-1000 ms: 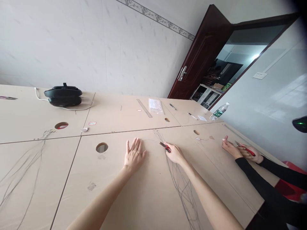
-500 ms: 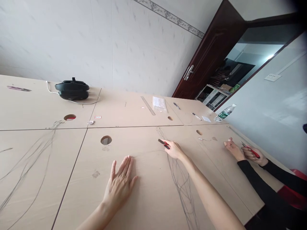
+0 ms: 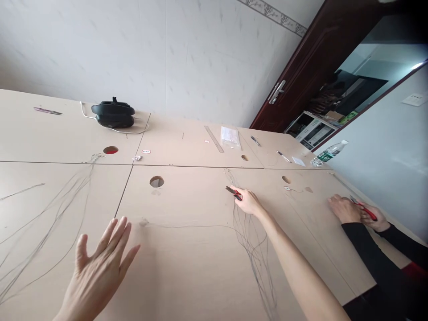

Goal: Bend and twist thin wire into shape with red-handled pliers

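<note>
My left hand (image 3: pixel 96 269) hovers over the table with its fingers spread and nothing in them. In my right hand (image 3: pixel 249 201) is a pair of red-handled pliers (image 3: pixel 231 191), their dark jaws pointing away to the left. Beneath and beyond that hand lies a bundle of thin grey wires (image 3: pixel 252 249), running toward the table's near edge. One thin wire (image 3: pixel 197 226) stretches from the bundle leftward across the board. A second bundle of wires (image 3: pixel 55 218) lies on the left side, past my left hand.
Along the back sit a black headset-like device (image 3: pixel 113 115), a steel ruler (image 3: pixel 214 139), a plastic bag (image 3: pixel 230 136), pens (image 3: pixel 255 141) and a water bottle (image 3: pixel 329 153). The tabletop has several round holes (image 3: pixel 157 181). At right, a co-worker's hands (image 3: pixel 346 208) hold red-handled pliers (image 3: pixel 368 211).
My left hand has lifted off the table and moved left, away from the thin wire. My right hand keeps the pliers near the wire bundle. The view has shifted somewhat.
</note>
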`<control>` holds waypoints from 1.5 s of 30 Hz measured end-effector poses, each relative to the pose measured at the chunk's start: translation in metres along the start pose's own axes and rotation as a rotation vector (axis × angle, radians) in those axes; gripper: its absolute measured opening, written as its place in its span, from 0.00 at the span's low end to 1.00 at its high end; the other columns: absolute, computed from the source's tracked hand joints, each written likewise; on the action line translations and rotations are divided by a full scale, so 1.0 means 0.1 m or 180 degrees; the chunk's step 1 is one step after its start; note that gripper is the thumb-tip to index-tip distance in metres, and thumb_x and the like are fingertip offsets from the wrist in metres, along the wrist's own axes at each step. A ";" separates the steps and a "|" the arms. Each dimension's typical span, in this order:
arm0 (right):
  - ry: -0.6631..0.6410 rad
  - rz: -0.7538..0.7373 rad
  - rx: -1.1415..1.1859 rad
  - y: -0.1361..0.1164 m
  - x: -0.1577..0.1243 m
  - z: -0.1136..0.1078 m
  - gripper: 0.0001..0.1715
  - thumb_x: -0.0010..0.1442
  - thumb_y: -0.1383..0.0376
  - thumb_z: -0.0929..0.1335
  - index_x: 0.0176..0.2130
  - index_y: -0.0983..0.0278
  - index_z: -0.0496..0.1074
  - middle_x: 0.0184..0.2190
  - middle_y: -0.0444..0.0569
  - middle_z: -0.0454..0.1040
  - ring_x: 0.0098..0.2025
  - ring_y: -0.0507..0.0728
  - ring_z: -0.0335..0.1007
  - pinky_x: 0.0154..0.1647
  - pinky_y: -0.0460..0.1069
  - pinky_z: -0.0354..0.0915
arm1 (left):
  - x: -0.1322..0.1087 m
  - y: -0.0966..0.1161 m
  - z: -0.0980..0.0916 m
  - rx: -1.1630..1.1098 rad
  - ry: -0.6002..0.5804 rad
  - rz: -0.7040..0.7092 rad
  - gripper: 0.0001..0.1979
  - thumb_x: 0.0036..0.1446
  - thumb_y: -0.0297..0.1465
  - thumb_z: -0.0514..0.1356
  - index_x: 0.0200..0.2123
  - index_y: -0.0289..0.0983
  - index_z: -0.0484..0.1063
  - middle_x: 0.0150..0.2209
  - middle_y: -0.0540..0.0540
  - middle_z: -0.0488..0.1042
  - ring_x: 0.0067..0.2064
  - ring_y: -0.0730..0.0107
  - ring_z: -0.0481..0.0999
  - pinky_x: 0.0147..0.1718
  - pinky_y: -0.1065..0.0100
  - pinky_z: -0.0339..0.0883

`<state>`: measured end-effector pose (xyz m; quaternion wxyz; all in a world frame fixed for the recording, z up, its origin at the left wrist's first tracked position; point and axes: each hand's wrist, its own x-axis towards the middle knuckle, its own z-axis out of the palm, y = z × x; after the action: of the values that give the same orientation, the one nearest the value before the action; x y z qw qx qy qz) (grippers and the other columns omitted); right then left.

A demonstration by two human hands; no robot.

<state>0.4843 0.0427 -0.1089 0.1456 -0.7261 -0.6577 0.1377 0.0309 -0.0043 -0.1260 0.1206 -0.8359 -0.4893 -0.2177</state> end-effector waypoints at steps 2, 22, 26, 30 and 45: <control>0.0041 -0.0082 0.0019 -0.05 -0.10 0.00 0.36 0.53 0.74 0.64 0.60 0.58 0.67 0.60 0.46 0.69 0.60 0.59 0.67 0.61 0.55 0.62 | 0.17 0.15 0.00 0.0020 0.0052 0.0004 0.31 0.69 0.39 0.41 0.70 0.35 0.42 0.65 0.32 0.60 0.64 0.44 0.62 0.63 0.37 0.37; 0.0079 -0.0269 0.0282 -0.14 -1.05 -0.03 0.35 0.52 0.73 0.62 0.58 0.57 0.69 0.57 0.47 0.72 0.57 0.59 0.69 0.58 0.59 0.66 | 0.77 0.87 0.23 -0.1035 -0.0280 0.0081 0.22 0.69 0.36 0.45 0.58 0.32 0.67 0.60 0.36 0.68 0.49 0.57 0.79 0.42 0.60 0.76; 0.0054 -0.0300 0.0335 -0.16 -1.02 0.00 0.35 0.52 0.73 0.62 0.58 0.57 0.69 0.58 0.47 0.72 0.57 0.59 0.69 0.59 0.59 0.65 | 0.79 0.79 0.20 -0.0860 -0.0124 -0.0224 0.23 0.68 0.36 0.44 0.57 0.30 0.68 0.61 0.35 0.68 0.54 0.53 0.76 0.48 0.54 0.73; -0.0035 -0.0354 0.0362 -0.20 -0.96 0.01 0.36 0.52 0.74 0.62 0.59 0.56 0.69 0.58 0.46 0.71 0.58 0.59 0.68 0.60 0.58 0.64 | 0.77 1.30 0.30 -0.0838 -0.0382 0.0474 0.23 0.69 0.35 0.44 0.58 0.30 0.68 0.64 0.35 0.63 0.66 0.54 0.60 0.63 0.49 0.55; -0.0484 -0.0343 0.0435 -0.13 -0.99 0.09 0.42 0.48 0.77 0.62 0.59 0.51 0.68 0.61 0.39 0.67 0.60 0.57 0.66 0.61 0.56 0.64 | -0.14 0.85 -0.05 -0.0479 -0.0208 0.1702 0.31 0.65 0.42 0.52 0.66 0.32 0.57 0.65 0.44 0.60 0.65 0.66 0.62 0.67 0.63 0.42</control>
<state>0.4591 -0.0545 -0.1108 0.1516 -0.6655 -0.6941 0.2289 0.0977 -0.0591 -0.1277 0.0955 -0.9485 -0.2373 -0.1869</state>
